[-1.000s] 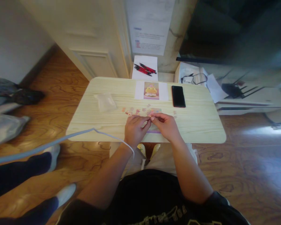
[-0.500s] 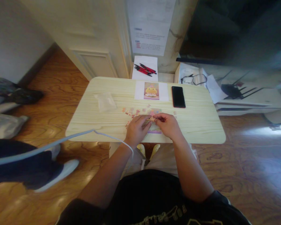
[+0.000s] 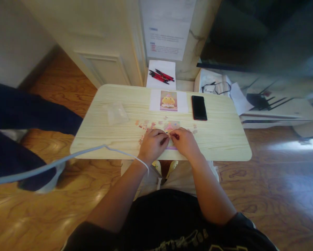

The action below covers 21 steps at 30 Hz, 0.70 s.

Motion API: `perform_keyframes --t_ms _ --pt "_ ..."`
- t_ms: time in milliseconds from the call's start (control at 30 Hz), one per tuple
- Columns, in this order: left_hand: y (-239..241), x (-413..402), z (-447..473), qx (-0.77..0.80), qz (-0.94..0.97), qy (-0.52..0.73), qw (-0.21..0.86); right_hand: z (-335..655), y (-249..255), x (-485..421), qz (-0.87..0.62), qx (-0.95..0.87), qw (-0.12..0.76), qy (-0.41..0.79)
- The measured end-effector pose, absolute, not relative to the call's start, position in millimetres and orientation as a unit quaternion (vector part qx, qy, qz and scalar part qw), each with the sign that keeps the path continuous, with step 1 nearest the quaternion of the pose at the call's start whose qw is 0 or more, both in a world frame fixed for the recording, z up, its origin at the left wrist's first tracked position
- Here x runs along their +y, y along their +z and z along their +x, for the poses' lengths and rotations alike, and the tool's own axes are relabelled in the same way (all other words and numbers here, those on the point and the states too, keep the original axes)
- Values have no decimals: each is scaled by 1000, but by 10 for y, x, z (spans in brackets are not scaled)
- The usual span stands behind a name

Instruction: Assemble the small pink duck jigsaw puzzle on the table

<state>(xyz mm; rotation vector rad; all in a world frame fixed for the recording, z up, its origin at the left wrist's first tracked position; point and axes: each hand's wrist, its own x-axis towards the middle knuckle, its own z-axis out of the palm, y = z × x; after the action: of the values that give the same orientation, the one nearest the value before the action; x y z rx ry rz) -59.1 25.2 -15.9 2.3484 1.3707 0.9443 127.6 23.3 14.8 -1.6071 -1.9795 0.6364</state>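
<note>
My left hand [image 3: 153,143] and my right hand [image 3: 184,141] rest side by side on the pale wooden table [image 3: 219,139], fingers curled and fingertips meeting over a small puzzle piece [image 3: 169,134]. The hands cover most of a partly joined puzzle [image 3: 172,124]. Several loose pinkish puzzle pieces [image 3: 146,124] lie scattered just beyond my left hand. A reference picture of a yellow duck [image 3: 168,101] lies on white paper at the table's far edge. A white cable [image 3: 114,150] runs from my left wrist off to the left.
A black phone [image 3: 198,107] lies right of the picture. A clear plastic bag [image 3: 115,113] lies on the table's left part. Red and black pens [image 3: 160,76] sit on paper behind the table. Another person's dark-trousered legs [image 3: 23,132] stand on the wooden floor at left.
My hands have drawn slightly nearer and lower over the puzzle, fingers still pinched together. The other person's legs have stepped forward from the lower left to beside the table's left end.
</note>
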Motion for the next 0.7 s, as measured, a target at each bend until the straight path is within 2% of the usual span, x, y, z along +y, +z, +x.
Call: perform_keyframes --t_ms 700 --pt "-191 258 -591 473 816 307 126 1324 116 235 -601 -718 265 231"
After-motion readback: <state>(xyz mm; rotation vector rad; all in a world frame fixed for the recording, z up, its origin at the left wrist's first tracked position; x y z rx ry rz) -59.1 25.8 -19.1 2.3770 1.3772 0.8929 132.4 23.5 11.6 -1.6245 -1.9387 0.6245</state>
